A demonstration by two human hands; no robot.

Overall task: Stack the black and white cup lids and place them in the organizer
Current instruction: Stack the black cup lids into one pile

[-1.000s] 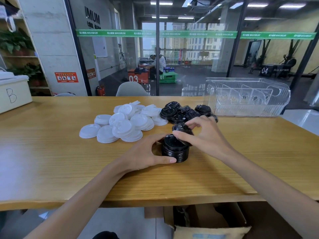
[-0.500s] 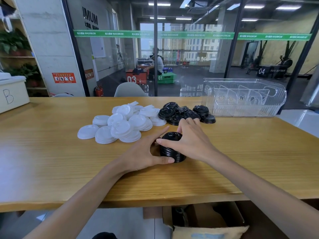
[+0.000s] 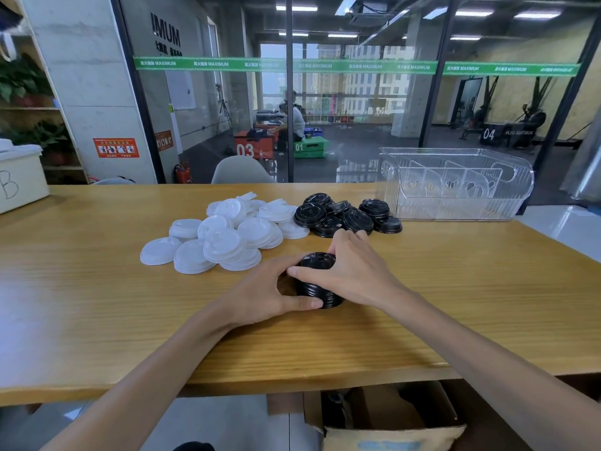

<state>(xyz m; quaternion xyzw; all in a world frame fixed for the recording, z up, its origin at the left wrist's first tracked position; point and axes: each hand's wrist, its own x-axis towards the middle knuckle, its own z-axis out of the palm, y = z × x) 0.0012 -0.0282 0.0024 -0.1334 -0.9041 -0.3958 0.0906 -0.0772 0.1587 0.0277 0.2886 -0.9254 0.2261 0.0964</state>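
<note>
A short stack of black lids (image 3: 319, 281) stands on the wooden table (image 3: 97, 304) in front of me. My left hand (image 3: 266, 294) wraps its left side, thumb pressed low on the front. My right hand (image 3: 354, 271) cups the stack from the right, thumb lying across the front just under the top lid. Behind lie a loose pile of black lids (image 3: 344, 216) and, to its left, a wider spread of white lids (image 3: 224, 236). The clear plastic organizer (image 3: 455, 183) with several dividers stands at the back right.
A cream box marked B (image 3: 19, 180) sits at the table's far left edge. An open cardboard box (image 3: 390, 424) is on the floor below the near edge. A glass wall runs behind the table, with a grey chair (image 3: 240, 170) against it.
My right hand set a black lid onto the stack and came down around it. Both hands now press the stack together, and it looks lower than before.
</note>
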